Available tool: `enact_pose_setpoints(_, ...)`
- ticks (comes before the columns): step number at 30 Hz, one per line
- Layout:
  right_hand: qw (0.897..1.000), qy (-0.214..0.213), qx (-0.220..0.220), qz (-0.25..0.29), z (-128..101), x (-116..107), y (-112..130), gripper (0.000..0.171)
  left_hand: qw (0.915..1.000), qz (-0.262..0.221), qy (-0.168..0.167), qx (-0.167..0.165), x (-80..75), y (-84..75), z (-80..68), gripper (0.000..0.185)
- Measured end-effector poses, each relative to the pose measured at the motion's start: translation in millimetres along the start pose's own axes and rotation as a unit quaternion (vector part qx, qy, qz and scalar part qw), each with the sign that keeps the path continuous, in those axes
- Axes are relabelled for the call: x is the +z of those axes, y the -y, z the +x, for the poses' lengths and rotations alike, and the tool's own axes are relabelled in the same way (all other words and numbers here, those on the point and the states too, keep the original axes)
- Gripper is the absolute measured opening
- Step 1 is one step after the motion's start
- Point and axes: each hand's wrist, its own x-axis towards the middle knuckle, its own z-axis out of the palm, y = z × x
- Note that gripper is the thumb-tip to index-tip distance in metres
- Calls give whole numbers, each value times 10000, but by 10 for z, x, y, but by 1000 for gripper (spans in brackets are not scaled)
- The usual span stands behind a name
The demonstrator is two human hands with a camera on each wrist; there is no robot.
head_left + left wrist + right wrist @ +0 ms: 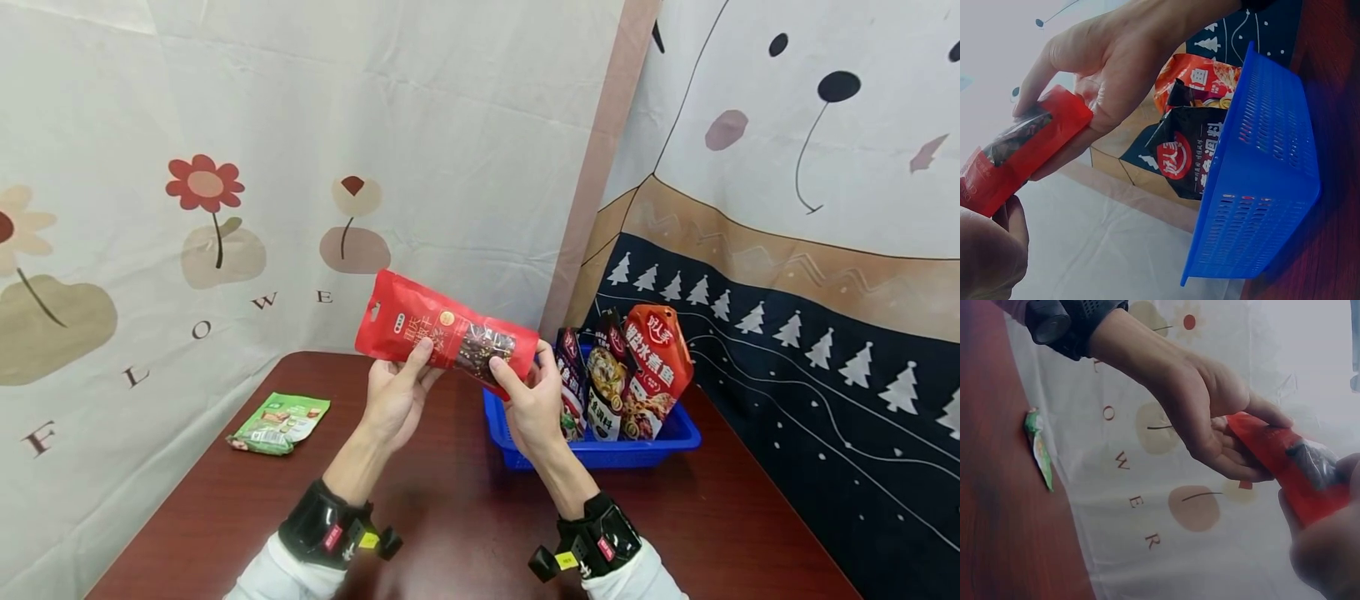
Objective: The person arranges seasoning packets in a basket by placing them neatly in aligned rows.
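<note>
Both hands hold a red pouch [420,321] with a clear window that shows dark dried contents, raised above the table. My left hand [393,400] pinches its lower edge near the middle, thumb on the front and fingers behind. At the windowed end, my right hand [534,408] grips it the same way. The left wrist view shows the pouch [1054,125] end between the right thumb and fingers. Behind the right hand stands a blue basket [600,457] with several upright packets, among them a red-orange pouch [660,367] and a black pouch [606,383].
A green packet [281,421] lies flat at the left of the brown table [442,508]. Printed cloth with flowers [465,125] hangs behind the table, and a dark tree-patterned cloth [787,400] borders the right side. The basket's wall [1272,119] is perforated.
</note>
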Motion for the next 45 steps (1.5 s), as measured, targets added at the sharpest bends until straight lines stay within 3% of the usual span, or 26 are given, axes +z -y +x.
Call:
enact_pose_setpoints(6,9997,118,85,-173,6,-11,-12,45,9999,74,-68,83,-40,-31,8,47)
enact_pose_setpoints(9,9979,292,172,-545,27,-54,7,53,9996,195,-139,148,-62,-47,21,45)
enact_pose_setpoints(13,9903,763,235,-1140,67,-140,73,69,9976,614,-213,226,-88,-76,20,46)
enact_pose_setpoints(15,9832,1062,209,-1467,91,-186,108,75,9938,1043,-212,326,-108,-93,18,46)
enact_pose_setpoints(18,9695,1457,191,-1961,124,-240,160,81,9807,1880,-63,524,-140,-132,12,44)
enact_pose_setpoints(20,9603,1664,188,-2232,143,-267,195,84,9669,2478,129,587,-165,-158,6,43)
enact_pose_setpoints(26,9425,2127,275,-2563,158,-332,321,89,9259,3578,1067,569,-185,-190,-20,44)
enact_pose_setpoints(33,9352,2198,358,-2753,146,-373,441,85,8939,4095,1796,330,-129,-179,-65,45)
enact_pose_setpoints(40,9317,2244,434,-2823,120,-344,508,72,8693,4442,2162,150,-106,-163,-89,40)
enact_pose_setpoints(45,9295,2270,352,-2886,104,-338,523,50,8571,4623,2269,133,-113,-147,-88,36)
